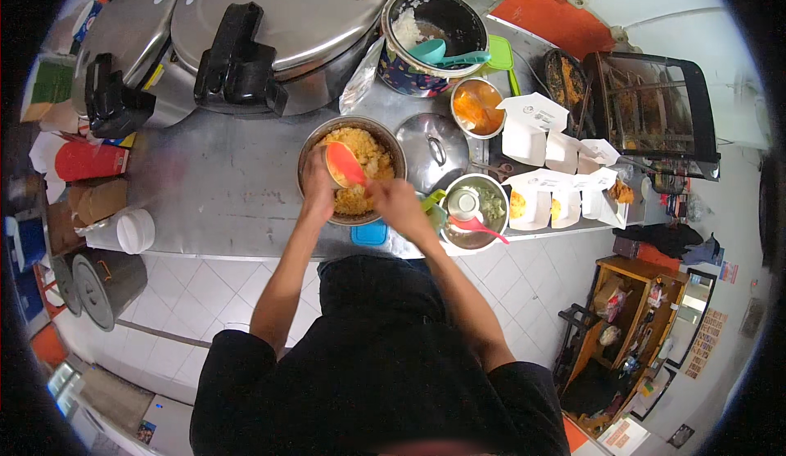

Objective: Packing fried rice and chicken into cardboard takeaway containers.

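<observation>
A steel pot (pixel 396 151) of yellow fried rice (pixel 360 139) stands at the front of the counter. Over it, my left hand (pixel 317 184) is closed round a small cup (pixel 334 179), its fingers curled about the side. My right hand (pixel 397 204) grips the handle of a red rice paddle (pixel 347 164), whose blade lies across the cup's mouth. Much of the cup's contents is hidden by that blade. Just right of the pot lies a steel lid (pixel 432 151). Below the pot a blue container lid (pixel 370 233) shows at the counter edge.
White takeaway boxes (pixel 529 142) stand open at the right, some with food. Nearer are a steel bowl (pixel 501 237) with a red-handled spoon and a bowl of orange food (pixel 477 107). Behind stands a rice cooker (pixel 393 71); large pressure cookers (pixel 286 22) fill the back left.
</observation>
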